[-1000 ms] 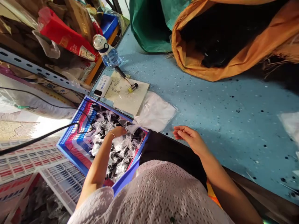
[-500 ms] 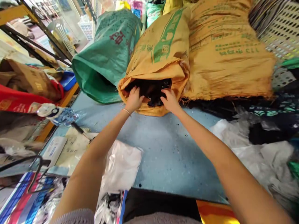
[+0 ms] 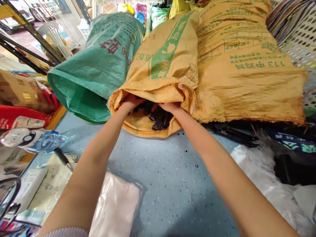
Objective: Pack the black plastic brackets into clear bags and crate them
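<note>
An orange woven sack (image 3: 138, 126) lies on the table with its mouth towards me, and black plastic pieces (image 3: 161, 120) show inside. Through the left side of the mouth reaches my left hand (image 3: 132, 99), a beaded bracelet on its wrist. My right hand (image 3: 170, 107) is inside the right side, just above the black pieces. The sack's upper edge and its shadow cover most of the fingers on both hands, so their grip is hidden.
To the left lies a green sack (image 3: 81, 72) with a gaping mouth; another orange sack (image 3: 247, 82) is at right. On the blue table (image 3: 168, 168) are a white plastic-wrapped packet (image 3: 118, 200), a screwdriver-like tool (image 3: 63, 158) and crumpled clear bags (image 3: 261, 171).
Both hands have gone deeper into the orange sack, from its mouth to inside. The sack's opening has shifted lower in view and more black pieces show at its lip. My view has moved closer.
</note>
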Motion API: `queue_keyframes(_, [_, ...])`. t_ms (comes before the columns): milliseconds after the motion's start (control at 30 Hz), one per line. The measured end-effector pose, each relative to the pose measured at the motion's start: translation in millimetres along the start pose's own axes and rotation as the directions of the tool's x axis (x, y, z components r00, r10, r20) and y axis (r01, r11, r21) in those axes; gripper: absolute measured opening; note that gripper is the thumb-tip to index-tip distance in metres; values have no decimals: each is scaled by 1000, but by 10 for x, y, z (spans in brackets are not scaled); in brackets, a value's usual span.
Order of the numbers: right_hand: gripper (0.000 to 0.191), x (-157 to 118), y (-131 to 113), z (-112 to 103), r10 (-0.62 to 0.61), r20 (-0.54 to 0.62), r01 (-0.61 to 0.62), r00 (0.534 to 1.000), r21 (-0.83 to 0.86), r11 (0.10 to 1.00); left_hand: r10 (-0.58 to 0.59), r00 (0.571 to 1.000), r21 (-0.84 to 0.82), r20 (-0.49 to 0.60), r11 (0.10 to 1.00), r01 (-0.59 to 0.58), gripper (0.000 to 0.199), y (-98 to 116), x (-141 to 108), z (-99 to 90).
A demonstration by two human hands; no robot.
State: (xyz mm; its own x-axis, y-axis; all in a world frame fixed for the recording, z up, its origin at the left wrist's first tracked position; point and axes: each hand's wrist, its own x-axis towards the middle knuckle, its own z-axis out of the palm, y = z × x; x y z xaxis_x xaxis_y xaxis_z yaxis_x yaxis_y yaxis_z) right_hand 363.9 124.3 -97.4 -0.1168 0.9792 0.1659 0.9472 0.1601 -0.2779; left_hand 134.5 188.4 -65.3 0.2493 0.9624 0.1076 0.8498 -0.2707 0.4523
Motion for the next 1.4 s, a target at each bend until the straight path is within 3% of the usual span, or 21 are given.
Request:
queue_keyframes(133, [73, -316, -9, -215, 2, 132, 0, 991, -14, 1000, -68, 997, -42, -30, 997, 67, 90, 91, -490, -22])
queue_keyframes(200, [63, -494, -55, -310, 26, 188, -21, 982, -32, 999, -112, 993, -32, 31, 993, 113, 88, 190, -762, -59])
queue_keyframes(367, [61, -1011, -189, -384, -63, 176, 79, 982, -84, 993, -201, 974, 86, 102, 978, 192, 101, 424, -1455, -33])
queue_keyframes(467, [61, -1331, -246, -345, -127, 171, 138, 977, -54, 989, -199, 968, -13, 152, 979, 203, 111, 473, -1829, 92])
queue_keyframes(533, [56, -1503, -274, -328, -130, 124, 139, 984, -64, 988, -151, 968, -156, 200, 971, 183, 102, 462, -2024, 154])
queue_keyframes(633, [51, -1708, -319, -389, -113, -9, 111, 994, -101, 989, -107, 969, -324, 225, 929, 177, 60, 437, -2244, 120])
queue_keyframes(733, [48, -1973, -428, -582, -96, -122, 92, 988, -37, 995, -135, 970, -490, 204, 843, 221, 40, 501, -2489, -59])
queue_keyframes(900, [44, -2684, -814, -896, -201, -106, 220, 974, 222, 950, -84, 941, -791, 328, 521, 322, 43, 903, -3167, -275])
queue_keyframes(1033, [46, -3155, -1004, -855, -171, -29, 173, 985, 217, 961, 35, 928, -820, 371, 482, 310, 40, 1253, -3711, -129])
queue_keyframes(1100, [50, -3360, -1008, -776, -61, 36, 49, 997, 274, 960, -22, 920, -821, 392, 443, 361, 37, 1363, -3884, -9])
queue_keyframes(1167, [53, -3608, -1012, -699, 5, 88, -34, 996, 334, 942, -153, 894, -820, 420, 358, 447, 35, 1428, -3984, 85])
queue_keyframes(1233, [55, -3906, -1064, -628, -74, 77, 43, 994, 344, 938, -273, 856, -825, 440, 254, 505, 37, 1452, -4036, 136])
queue_keyframes(1300, [53, -4204, -1163, -560, -241, 15, 225, 971, 307, 925, -314, 828, -824, 465, 189, 534, 43, 1433, -4069, 157])
queue_keyframes(1367, [53, -4417, -1258, -508, -371, -21, 361, 928, 282, 889, -275, 821, -805, 500, 203, 558, 49, 1363, -4103, 179])
queue_keyframes(1400, [53, -4464, -1285, -499, -409, -15, 396, 912, 291, 871, -250, 830, -795, 498, 252, 552, 50, 1312, -4123, 199])
